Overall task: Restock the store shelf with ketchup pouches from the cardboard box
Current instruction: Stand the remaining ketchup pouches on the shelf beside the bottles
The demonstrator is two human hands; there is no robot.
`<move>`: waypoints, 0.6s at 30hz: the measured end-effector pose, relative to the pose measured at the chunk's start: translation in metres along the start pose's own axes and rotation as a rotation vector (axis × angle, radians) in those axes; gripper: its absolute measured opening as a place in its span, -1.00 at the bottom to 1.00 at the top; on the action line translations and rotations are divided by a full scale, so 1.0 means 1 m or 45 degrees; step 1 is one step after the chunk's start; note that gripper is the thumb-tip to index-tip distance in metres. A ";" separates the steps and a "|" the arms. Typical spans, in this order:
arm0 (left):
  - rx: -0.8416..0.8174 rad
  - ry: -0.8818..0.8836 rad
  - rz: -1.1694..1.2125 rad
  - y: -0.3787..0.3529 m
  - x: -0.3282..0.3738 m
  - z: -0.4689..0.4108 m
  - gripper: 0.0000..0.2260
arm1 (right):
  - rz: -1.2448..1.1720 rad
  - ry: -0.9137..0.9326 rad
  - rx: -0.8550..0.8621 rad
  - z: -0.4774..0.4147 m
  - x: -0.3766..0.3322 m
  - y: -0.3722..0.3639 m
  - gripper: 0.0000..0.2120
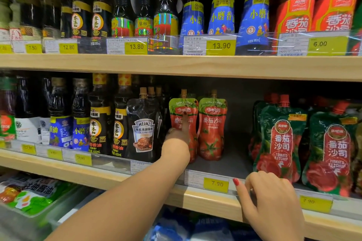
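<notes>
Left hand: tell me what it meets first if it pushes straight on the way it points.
The left hand grips the left ketchup pouch, so that pouch comes first; behind it is too dark to tell.

Dark bottles (100,123) — black Heinz pouch (144,129)

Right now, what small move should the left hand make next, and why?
Probably release and draw back: the left hand pinches a ketchup pouch already standing upright on the shelf, and bare space past the second pouch awaits more.
</notes>
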State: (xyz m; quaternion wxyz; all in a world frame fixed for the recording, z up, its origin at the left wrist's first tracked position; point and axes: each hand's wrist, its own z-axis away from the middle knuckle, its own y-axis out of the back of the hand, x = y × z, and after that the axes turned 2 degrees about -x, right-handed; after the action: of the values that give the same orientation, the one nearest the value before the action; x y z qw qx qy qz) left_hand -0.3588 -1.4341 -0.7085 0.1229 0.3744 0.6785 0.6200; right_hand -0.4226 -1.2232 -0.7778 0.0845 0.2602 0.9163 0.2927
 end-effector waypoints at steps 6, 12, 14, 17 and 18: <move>0.021 -0.024 0.020 -0.004 -0.006 -0.009 -0.21 | 0.006 0.005 -0.007 0.001 0.000 -0.002 -0.67; 0.081 -0.042 0.070 -0.008 -0.006 -0.015 -0.14 | 0.011 0.009 0.010 0.001 0.002 -0.004 -0.68; 0.095 -0.055 0.077 -0.009 -0.007 -0.017 -0.13 | 0.001 0.021 0.029 0.002 0.002 -0.006 -0.68; 0.107 -0.070 0.076 -0.011 -0.010 -0.020 -0.08 | -0.009 0.031 0.058 0.002 0.003 -0.007 -0.68; 0.111 -0.077 0.070 -0.011 -0.011 -0.022 -0.06 | -0.009 0.031 0.064 0.003 0.003 -0.007 -0.68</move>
State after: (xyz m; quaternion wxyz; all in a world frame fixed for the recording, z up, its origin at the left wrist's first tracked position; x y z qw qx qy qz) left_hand -0.3686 -1.4570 -0.7175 0.1097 0.4165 0.6904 0.5813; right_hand -0.4276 -1.2253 -0.7841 0.0678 0.2552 0.9252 0.2725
